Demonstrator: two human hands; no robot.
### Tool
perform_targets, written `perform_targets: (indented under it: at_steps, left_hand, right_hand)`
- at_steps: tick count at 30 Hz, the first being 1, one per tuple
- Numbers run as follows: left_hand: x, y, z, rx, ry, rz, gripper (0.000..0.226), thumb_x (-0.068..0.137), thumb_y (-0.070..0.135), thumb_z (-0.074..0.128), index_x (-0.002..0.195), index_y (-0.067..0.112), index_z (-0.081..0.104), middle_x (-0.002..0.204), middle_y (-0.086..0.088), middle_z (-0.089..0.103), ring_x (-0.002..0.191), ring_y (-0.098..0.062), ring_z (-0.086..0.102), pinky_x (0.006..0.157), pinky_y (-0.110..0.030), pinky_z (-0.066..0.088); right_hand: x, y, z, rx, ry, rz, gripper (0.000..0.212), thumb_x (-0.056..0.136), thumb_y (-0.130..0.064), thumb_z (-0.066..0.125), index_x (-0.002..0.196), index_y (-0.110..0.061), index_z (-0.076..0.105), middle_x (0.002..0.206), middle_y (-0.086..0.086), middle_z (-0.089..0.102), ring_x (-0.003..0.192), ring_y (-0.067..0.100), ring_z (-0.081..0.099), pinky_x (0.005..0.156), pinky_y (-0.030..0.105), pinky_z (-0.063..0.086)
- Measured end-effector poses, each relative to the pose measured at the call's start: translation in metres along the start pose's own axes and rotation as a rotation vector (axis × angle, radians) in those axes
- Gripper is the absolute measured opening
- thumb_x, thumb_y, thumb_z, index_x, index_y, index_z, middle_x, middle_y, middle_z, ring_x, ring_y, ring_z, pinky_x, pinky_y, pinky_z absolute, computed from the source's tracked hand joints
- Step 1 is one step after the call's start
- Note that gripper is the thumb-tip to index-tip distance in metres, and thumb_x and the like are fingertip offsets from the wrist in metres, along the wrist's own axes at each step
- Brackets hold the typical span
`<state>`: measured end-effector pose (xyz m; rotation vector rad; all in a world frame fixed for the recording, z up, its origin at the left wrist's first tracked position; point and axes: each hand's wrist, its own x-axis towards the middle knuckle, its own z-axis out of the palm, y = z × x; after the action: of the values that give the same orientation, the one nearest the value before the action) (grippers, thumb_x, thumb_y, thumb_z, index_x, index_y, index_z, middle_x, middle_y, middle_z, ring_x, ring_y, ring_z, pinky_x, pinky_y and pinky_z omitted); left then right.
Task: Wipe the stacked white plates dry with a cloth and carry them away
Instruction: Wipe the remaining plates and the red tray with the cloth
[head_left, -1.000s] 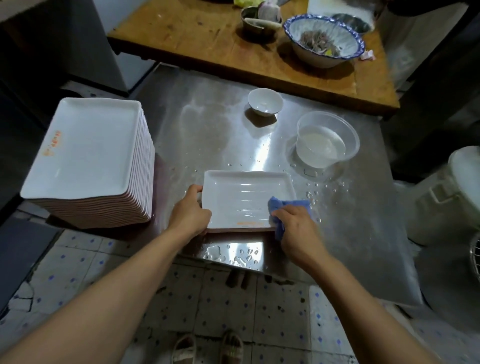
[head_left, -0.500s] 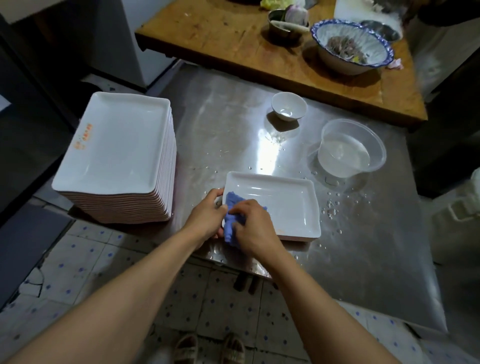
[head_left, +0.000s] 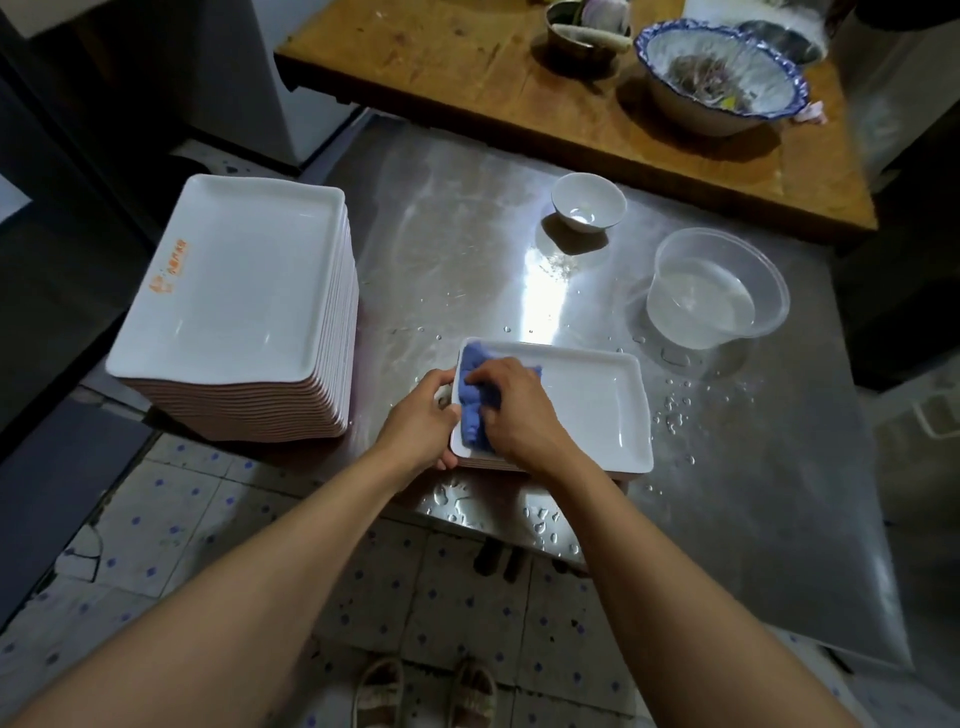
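A white rectangular plate (head_left: 587, 410) lies near the front edge of the wet steel table (head_left: 467, 249). My left hand (head_left: 423, 418) grips its left rim. My right hand (head_left: 511, 410) holds a blue cloth (head_left: 475, 395) and presses it onto the plate's left end. A tall stack of the same white plates (head_left: 239, 306), with an orange mark on the top one, stands at the table's left edge.
A small white bowl (head_left: 588, 200) and a clear plastic tub of water (head_left: 717, 288) sit further back on the table. Behind is a wooden table (head_left: 447, 62) with a blue-rimmed bowl (head_left: 722, 75) and a metal cup. Water drops dot the steel. Tiled floor lies below.
My right hand has swept the cloth from the plate's right front corner across to its left end. The left hand has kept hold of the left rim.
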<state>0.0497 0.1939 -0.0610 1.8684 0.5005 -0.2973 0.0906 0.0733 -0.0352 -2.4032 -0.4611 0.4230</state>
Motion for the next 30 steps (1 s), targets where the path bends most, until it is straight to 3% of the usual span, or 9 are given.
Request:
perform_targets:
  at_steps: [6, 11, 13, 16, 19, 20, 22, 25, 30]
  left_hand:
    - [0.003, -0.001, 0.002, -0.023, 0.012, -0.023, 0.035, 0.095, 0.014, 0.035, 0.12, 0.037, 0.047, 0.073, -0.007, 0.064, 0.042, -0.016, 0.057, 0.046, -0.027, 0.047]
    - [0.005, 0.001, 0.004, 0.101, 0.069, -0.003, 0.02, 0.094, 0.034, 0.048, 0.111, 0.041, 0.043, 0.086, 0.003, 0.063, 0.072, -0.023, 0.066, 0.063, -0.04, 0.059]
    - [0.006, 0.0, 0.007, 0.13, 0.092, -0.013, 0.021, 0.092, 0.033, 0.052, 0.108, 0.042, 0.041, 0.081, 0.01, 0.06, 0.067, -0.021, 0.065, 0.058, -0.037, 0.058]
    - [0.008, -0.002, 0.008, 0.196, 0.116, -0.026, 0.029, 0.089, 0.027, 0.053, 0.109, 0.042, 0.039, 0.078, 0.009, 0.06, 0.053, -0.021, 0.063, 0.051, -0.032, 0.055]
    - [0.011, -0.004, 0.01, 0.232, 0.104, -0.015, 0.036, 0.088, 0.024, 0.055, 0.119, 0.034, 0.04, 0.09, -0.001, 0.062, 0.072, -0.03, 0.064, 0.066, -0.041, 0.057]
    - [0.012, -0.003, 0.01, 0.246, 0.105, -0.01, 0.037, 0.088, 0.023, 0.056, 0.12, 0.032, 0.04, 0.092, -0.002, 0.062, 0.076, -0.03, 0.064, 0.069, -0.042, 0.056]
    - [0.013, -0.002, 0.01, 0.276, 0.111, 0.0, 0.037, 0.087, 0.022, 0.056, 0.119, 0.031, 0.04, 0.087, 0.001, 0.059, 0.076, -0.03, 0.062, 0.069, -0.04, 0.055]
    - [0.013, -0.001, 0.011, 0.321, 0.125, 0.009, 0.035, 0.087, 0.021, 0.056, 0.117, 0.03, 0.04, 0.084, 0.003, 0.058, 0.076, -0.029, 0.063, 0.068, -0.038, 0.055]
    - [0.013, 0.001, 0.012, 0.362, 0.122, -0.01, 0.036, 0.089, 0.023, 0.055, 0.12, 0.027, 0.038, 0.106, -0.004, 0.061, 0.091, -0.03, 0.062, 0.08, -0.046, 0.055]
  right_hand:
    - [-0.034, 0.004, -0.005, 0.098, -0.172, -0.006, 0.036, 0.082, -0.003, 0.057, 0.117, -0.012, 0.06, 0.122, 0.006, 0.051, 0.11, 0.018, 0.047, 0.089, 0.021, 0.034]
    - [-0.049, 0.0, -0.001, 0.068, -0.108, -0.088, 0.03, 0.08, -0.001, 0.059, 0.11, -0.006, 0.058, 0.113, 0.007, 0.052, 0.104, 0.02, 0.047, 0.086, 0.021, 0.035]
    - [-0.055, 0.003, -0.006, 0.066, -0.081, -0.07, 0.029, 0.08, 0.003, 0.055, 0.107, -0.005, 0.06, 0.11, 0.006, 0.056, 0.1, 0.017, 0.049, 0.089, 0.024, 0.037]
    - [-0.063, 0.016, -0.026, 0.063, -0.059, 0.043, 0.019, 0.075, 0.009, 0.049, 0.085, 0.003, 0.065, 0.086, 0.003, 0.065, 0.081, 0.013, 0.056, 0.101, 0.032, 0.038]
    - [-0.064, 0.041, -0.051, 0.024, -0.034, 0.237, 0.014, 0.073, 0.011, 0.049, 0.073, 0.007, 0.062, 0.059, -0.005, 0.06, 0.067, 0.012, 0.063, 0.086, 0.033, 0.045]
    - [-0.063, 0.049, -0.057, 0.018, -0.005, 0.282, 0.013, 0.073, 0.011, 0.049, 0.074, 0.008, 0.062, 0.058, -0.004, 0.062, 0.066, 0.01, 0.063, 0.09, 0.039, 0.045]
    - [-0.053, 0.059, -0.064, -0.012, 0.044, 0.318, 0.013, 0.075, 0.008, 0.051, 0.08, 0.006, 0.063, 0.083, 0.014, 0.066, 0.083, 0.024, 0.065, 0.102, 0.047, 0.041]
    - [-0.029, 0.063, -0.06, -0.115, 0.073, 0.301, 0.039, 0.079, 0.001, 0.055, 0.118, -0.004, 0.056, 0.129, 0.018, 0.042, 0.12, 0.034, 0.04, 0.104, 0.035, 0.034]
    - [-0.015, 0.043, -0.035, -0.058, 0.049, 0.067, 0.044, 0.08, -0.002, 0.059, 0.124, -0.006, 0.056, 0.134, 0.014, 0.042, 0.123, 0.03, 0.037, 0.1, 0.021, 0.023]
